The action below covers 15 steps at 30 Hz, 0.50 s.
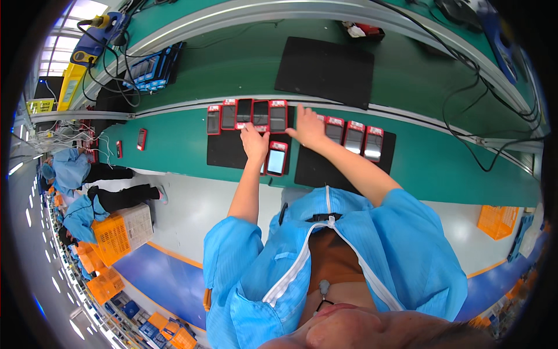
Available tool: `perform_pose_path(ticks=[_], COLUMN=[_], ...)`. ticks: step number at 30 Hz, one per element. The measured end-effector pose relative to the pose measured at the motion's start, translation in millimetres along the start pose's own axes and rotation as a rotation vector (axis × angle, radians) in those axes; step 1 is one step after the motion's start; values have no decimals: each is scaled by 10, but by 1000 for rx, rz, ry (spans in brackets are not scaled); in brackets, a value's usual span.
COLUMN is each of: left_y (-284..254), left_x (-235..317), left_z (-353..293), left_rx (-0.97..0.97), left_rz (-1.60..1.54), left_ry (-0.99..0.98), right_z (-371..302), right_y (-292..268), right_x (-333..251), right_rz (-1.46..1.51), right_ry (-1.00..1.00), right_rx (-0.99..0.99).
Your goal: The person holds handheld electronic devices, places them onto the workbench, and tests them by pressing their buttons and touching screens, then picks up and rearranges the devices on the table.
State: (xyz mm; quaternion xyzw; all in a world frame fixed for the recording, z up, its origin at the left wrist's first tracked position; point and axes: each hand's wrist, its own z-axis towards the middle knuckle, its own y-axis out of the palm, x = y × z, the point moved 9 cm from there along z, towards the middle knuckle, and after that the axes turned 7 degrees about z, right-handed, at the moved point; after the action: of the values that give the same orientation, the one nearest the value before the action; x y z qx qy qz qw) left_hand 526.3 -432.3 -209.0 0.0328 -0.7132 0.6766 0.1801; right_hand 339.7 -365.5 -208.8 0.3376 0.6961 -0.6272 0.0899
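Note:
A row of red-framed handheld devices with dark screens lies across the green bench, over two black mats. My left hand [254, 141] reaches to the lower ends of a raised device [244, 111] and its neighbour [261, 112], touching them with fingertips, thumb apart. Just below, a device with a lit pale screen [276, 159] lies by my left wrist; another beside it is mostly hidden. My right hand [309, 129] is open, thumb and fingers spread, next to a dark-screened device [278, 118] and partly covering one at its right. Farther right lie devices with glare on their screens [354, 138].
A black mat [325, 71] lies beyond the metal rail. Blue boxes [154, 67] and cables stand at the far left; more cables hang at the right. Two small red devices [142, 139] lie on the left of the bench. Co-workers in blue [72, 168] and orange crates [119, 235] are left.

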Motion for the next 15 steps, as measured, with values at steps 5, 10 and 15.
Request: perform_pose_path(ticks=[5,10,15], left_y=[174,189,230], left_x=[16,24,45], left_z=[172,294,335], left_rx=[-126,-181,-208], left_rz=[93,108,114], left_ry=[96,181,243], right_z=[351,607,654], right_y=[481,613,591], right_x=[-361,-209,-241], right_rz=[-125,-133,-166], right_ry=[34,67,112], right_rx=[-78,-148,-144])
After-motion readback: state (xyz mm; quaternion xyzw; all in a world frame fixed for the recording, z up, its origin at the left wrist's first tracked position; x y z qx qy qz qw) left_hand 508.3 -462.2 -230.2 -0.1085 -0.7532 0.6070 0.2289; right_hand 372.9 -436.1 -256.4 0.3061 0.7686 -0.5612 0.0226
